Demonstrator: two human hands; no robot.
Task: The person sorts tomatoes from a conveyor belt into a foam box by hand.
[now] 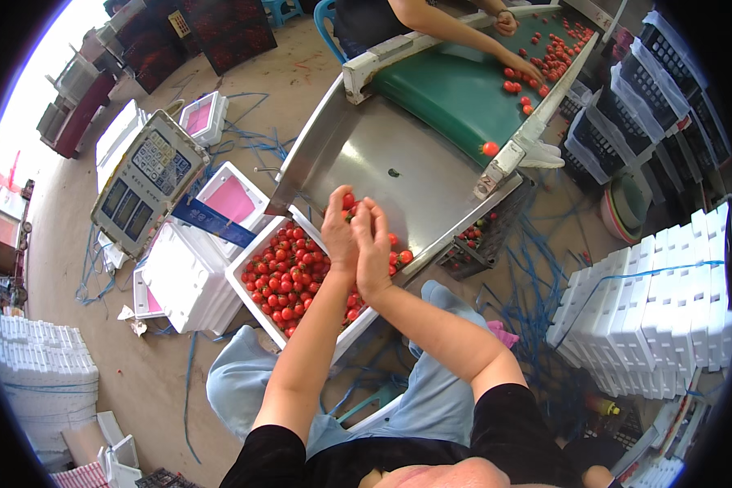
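My left hand (pixel 340 235) and my right hand (pixel 372 244) are cupped together over the lower edge of a metal chute (pixel 427 177), holding several cherry tomatoes (pixel 348 200) between them. Under my forearms a white foam box (pixel 248 297) is filled with red cherry tomatoes (pixel 287 268), some with green stems. A few loose tomatoes (pixel 405 257) lie on the chute to the right of my hands. Above, a green conveyor belt (pixel 439 104) carries many tomatoes, and one tomato (pixel 490 149) is at its lower end.
Across the belt, a co-worker's hand (pixel 524 66) touches tomatoes. A scale's display panel (pixel 149 177) and foam boxes (pixel 186 280) stand left. A dark crate (pixel 488 244) with tomatoes sits beneath the chute's right side. Foam lids or boxes (pixel 646 299) are stacked right; blue straps litter the floor.
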